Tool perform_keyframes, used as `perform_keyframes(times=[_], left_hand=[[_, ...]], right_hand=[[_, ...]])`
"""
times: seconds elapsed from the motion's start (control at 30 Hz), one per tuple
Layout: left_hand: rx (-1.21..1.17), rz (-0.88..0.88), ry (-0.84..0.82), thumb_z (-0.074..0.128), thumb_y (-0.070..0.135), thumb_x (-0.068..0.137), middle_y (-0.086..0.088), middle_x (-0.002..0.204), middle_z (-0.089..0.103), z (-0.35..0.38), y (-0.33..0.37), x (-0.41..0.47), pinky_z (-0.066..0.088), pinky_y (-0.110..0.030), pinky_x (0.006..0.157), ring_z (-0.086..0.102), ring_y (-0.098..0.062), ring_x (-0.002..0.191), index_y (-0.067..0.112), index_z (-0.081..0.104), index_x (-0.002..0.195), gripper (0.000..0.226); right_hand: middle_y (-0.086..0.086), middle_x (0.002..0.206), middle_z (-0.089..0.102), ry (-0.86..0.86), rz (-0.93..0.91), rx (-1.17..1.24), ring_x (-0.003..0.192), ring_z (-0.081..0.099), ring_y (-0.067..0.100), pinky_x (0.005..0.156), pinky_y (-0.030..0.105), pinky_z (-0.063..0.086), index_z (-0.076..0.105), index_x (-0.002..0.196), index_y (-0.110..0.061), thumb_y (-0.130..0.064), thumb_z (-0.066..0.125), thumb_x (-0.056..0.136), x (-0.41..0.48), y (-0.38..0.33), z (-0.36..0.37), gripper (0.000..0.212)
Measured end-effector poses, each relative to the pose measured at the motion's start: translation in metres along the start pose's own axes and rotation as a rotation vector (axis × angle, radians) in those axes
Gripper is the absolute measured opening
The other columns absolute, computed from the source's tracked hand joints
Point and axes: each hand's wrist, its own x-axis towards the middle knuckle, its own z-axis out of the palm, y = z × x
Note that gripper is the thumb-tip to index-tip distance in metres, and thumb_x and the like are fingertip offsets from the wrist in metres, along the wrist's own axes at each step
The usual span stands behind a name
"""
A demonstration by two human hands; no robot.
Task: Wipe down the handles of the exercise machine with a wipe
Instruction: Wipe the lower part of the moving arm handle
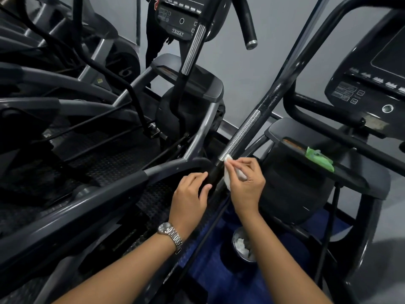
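— Hands first: what does each one hold?

— The right hand [246, 183] pinches a white wipe [228, 179] between thumb and curled fingers. It presses the wipe against the slanting handle [241, 134], right where the silver ribbed sleeve ends and the black part begins.

— And the other?

— The left hand [190, 191] curls round the black part of the same handle just below, thumb on the near side, close beside the wipe. A metal wristwatch [170, 234] sits on that wrist.

— What lies around them?

— To the right, a green wipe packet [318, 160] lies on a dark tray [295, 133], below a console [368, 91]. Under the right forearm, on blue floor [219, 270], stands a small round bin [234, 238] with crumpled white wipes inside. Further off, a second silver-sleeved handle [194, 49] rises beside a console marked 750AT [177, 20].
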Motion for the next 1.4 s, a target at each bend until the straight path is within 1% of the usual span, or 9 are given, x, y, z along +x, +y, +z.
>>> perform_keyframes(times=[0.13, 0.33, 0.5, 0.67, 0.83, 0.93, 1.03, 1.2, 1.4], left_hand=[[0.007, 0.012, 0.013, 0.067, 0.017, 0.086, 0.001, 0.106, 0.066, 0.001, -0.001, 0.0, 0.039, -0.012, 0.089, 0.059, -0.012, 0.098, 0.009, 0.065, 0.116, 0.031], [-0.002, 0.013, 0.027, 0.068, 0.017, 0.085, 0.001, 0.104, 0.066, 0.002, -0.002, 0.0, 0.04, -0.012, 0.088, 0.06, -0.012, 0.097, 0.009, 0.066, 0.116, 0.032], [-0.015, 0.009, 0.027, 0.067, 0.016, 0.086, 0.001, 0.104, 0.066, 0.003, -0.003, -0.001, 0.041, -0.014, 0.089, 0.06, -0.013, 0.097, 0.008, 0.065, 0.116, 0.032], [-0.019, 0.01, 0.026, 0.067, 0.017, 0.086, 0.001, 0.104, 0.066, 0.002, -0.002, 0.0, 0.043, -0.015, 0.087, 0.06, -0.013, 0.096, 0.009, 0.065, 0.116, 0.032], [-0.012, 0.014, 0.024, 0.068, 0.016, 0.085, 0.0, 0.102, 0.066, 0.003, -0.002, -0.002, 0.041, -0.013, 0.086, 0.06, -0.014, 0.095, 0.008, 0.065, 0.116, 0.032], [-0.012, 0.013, 0.021, 0.067, 0.016, 0.085, 0.001, 0.103, 0.065, 0.002, -0.002, -0.001, 0.04, -0.012, 0.086, 0.06, -0.014, 0.095, 0.008, 0.065, 0.116, 0.032], [-0.013, 0.006, 0.015, 0.067, 0.017, 0.086, 0.002, 0.103, 0.065, 0.001, -0.001, -0.001, 0.041, -0.013, 0.085, 0.059, -0.012, 0.096, 0.009, 0.065, 0.117, 0.032], [-0.012, 0.0, 0.013, 0.067, 0.016, 0.086, 0.002, 0.102, 0.065, 0.0, 0.0, -0.002, 0.038, -0.011, 0.083, 0.059, -0.013, 0.095, 0.009, 0.065, 0.117, 0.032], [-0.032, 0.019, 0.011, 0.067, 0.015, 0.085, 0.001, 0.103, 0.065, -0.001, 0.0, -0.001, 0.044, -0.016, 0.084, 0.059, -0.014, 0.095, 0.008, 0.065, 0.117, 0.032]], right_hand=[[0.007, 0.084, 0.059, 0.078, -0.029, -0.013, 0.079, 0.057, 0.013, 0.073, 0.022, 0.05, 0.075, 0.09, -0.006, -0.006, 0.076, 0.08, 0.019, 0.004, 0.001, 0.01], [0.007, 0.085, 0.058, -0.083, -0.148, -0.042, 0.079, 0.056, 0.01, 0.069, 0.023, 0.053, 0.073, 0.096, -0.005, 0.001, 0.076, 0.078, -0.003, 0.006, -0.005, 0.019], [0.007, 0.084, 0.058, 0.063, -0.088, -0.029, 0.076, 0.057, 0.016, 0.07, 0.022, 0.052, 0.074, 0.095, -0.004, -0.003, 0.074, 0.081, 0.026, 0.004, -0.002, 0.014], [0.007, 0.085, 0.058, -0.193, -0.262, -0.148, 0.073, 0.057, 0.016, 0.065, 0.023, 0.052, 0.073, 0.099, -0.004, -0.001, 0.073, 0.082, 0.01, 0.003, -0.012, 0.018], [0.006, 0.079, 0.059, -0.058, -0.235, -0.179, 0.069, 0.057, 0.017, 0.065, 0.019, 0.051, 0.073, 0.1, -0.004, -0.005, 0.073, 0.083, 0.048, 0.004, -0.017, 0.017], [0.004, 0.081, 0.06, -0.207, -0.338, -0.243, 0.074, 0.059, 0.017, 0.068, 0.032, 0.054, 0.073, 0.101, -0.005, -0.005, 0.071, 0.085, 0.03, 0.003, -0.015, 0.016], [0.002, 0.085, 0.063, -0.381, -0.447, -0.294, 0.076, 0.06, 0.017, 0.065, 0.034, 0.054, 0.073, 0.104, -0.008, -0.008, 0.07, 0.086, 0.026, 0.006, -0.022, 0.018], [0.004, 0.082, 0.062, -0.218, -0.318, -0.257, 0.075, 0.061, 0.017, 0.068, 0.035, 0.056, 0.072, 0.107, -0.008, -0.011, 0.068, 0.089, 0.056, 0.004, -0.022, 0.019], [0.001, 0.085, 0.069, -0.402, -0.439, -0.372, 0.073, 0.065, 0.018, 0.061, 0.038, 0.055, 0.073, 0.106, -0.011, -0.016, 0.066, 0.09, 0.031, 0.001, -0.019, 0.018]])
